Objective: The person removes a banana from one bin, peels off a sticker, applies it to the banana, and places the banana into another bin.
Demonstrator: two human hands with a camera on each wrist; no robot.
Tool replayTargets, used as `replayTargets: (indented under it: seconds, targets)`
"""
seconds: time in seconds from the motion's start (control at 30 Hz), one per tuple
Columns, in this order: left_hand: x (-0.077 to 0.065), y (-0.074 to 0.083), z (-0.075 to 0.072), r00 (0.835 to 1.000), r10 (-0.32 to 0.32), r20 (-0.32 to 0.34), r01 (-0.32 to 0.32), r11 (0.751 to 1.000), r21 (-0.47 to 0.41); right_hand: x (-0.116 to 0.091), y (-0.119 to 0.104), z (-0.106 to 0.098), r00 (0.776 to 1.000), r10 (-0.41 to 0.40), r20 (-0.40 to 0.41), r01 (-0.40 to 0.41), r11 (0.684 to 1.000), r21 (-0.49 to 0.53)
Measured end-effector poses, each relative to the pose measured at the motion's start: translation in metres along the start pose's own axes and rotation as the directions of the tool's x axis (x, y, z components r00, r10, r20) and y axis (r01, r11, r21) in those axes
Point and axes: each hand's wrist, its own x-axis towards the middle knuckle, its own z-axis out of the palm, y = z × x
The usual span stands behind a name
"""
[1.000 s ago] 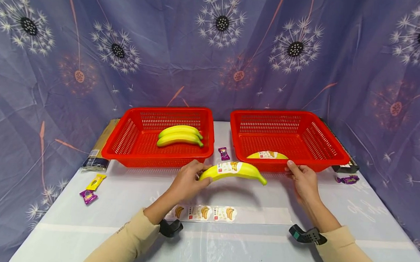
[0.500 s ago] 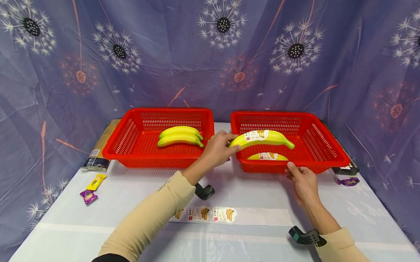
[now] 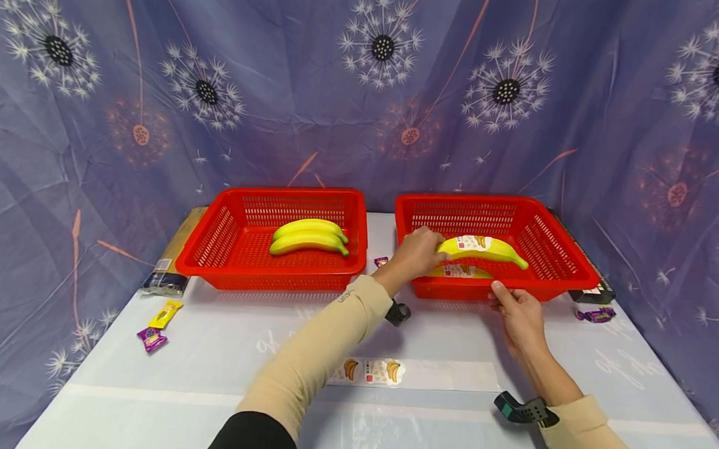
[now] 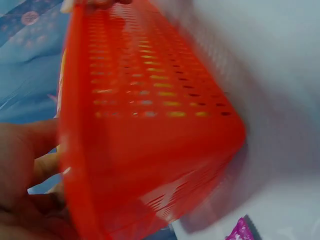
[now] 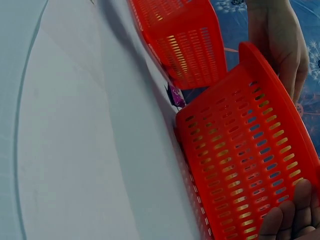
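My left hand pinches one end of a yellow banana with a white printed sticker, held inside the right red basket, above its floor. Below it in that basket lies another stickered banana, partly hidden by the first banana and the front rim. My right hand holds the basket's front rim, thumb on top and fingers against the outer wall. In the left wrist view, the fingers of the left hand reach past the red rim; the banana is mostly hidden there.
A left red basket holds two bananas. In front lies a clear strip with banana stickers. Wrapped candies lie at the left, between the baskets and at the right. Packages stand behind the baskets' outer sides.
My left hand has carried the banana from the table in front, rightward over the rim, and lowered it into the right basket. The right hand has stayed on the rim.
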Motion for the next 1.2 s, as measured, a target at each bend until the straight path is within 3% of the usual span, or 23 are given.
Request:
replayTargets:
  seconds: [0.33, 0.47, 0.7, 1.0, 1.2]
  targets:
    - [0.002, 0.006, 0.011, 0.994, 0.023, 0.108, -0.038, 0.989, 0.144, -0.001, -0.001, -0.001, 1.000, -0.011, 0.027, 0.011, 1.000, 0.017]
    - [0.003, 0.009, 0.009, 0.989, -0.006, 0.145, -0.019, 0.985, 0.171, -0.001, -0.001, -0.001, 1.000, -0.010, 0.028, 0.010, 1.000, 0.016]
    - [0.003, 0.012, 0.008, 0.988, -0.043, 0.151, 0.012, 0.980, 0.198, 0.000, 0.000, 0.000, 1.000, -0.005, 0.023, 0.005, 1.000, 0.014]
    - [-0.006, 0.006, 0.007, 0.997, 0.016, 0.080, -0.025, 0.993, 0.112, -0.001, -0.001, 0.001, 1.000, 0.007, 0.012, -0.007, 1.000, 0.010]
    - [-0.024, -0.003, -0.001, 1.000, 0.025, 0.007, -0.025, 0.997, -0.074, -0.004, -0.002, 0.002, 1.000, 0.031, 0.006, -0.031, 1.000, 0.002]
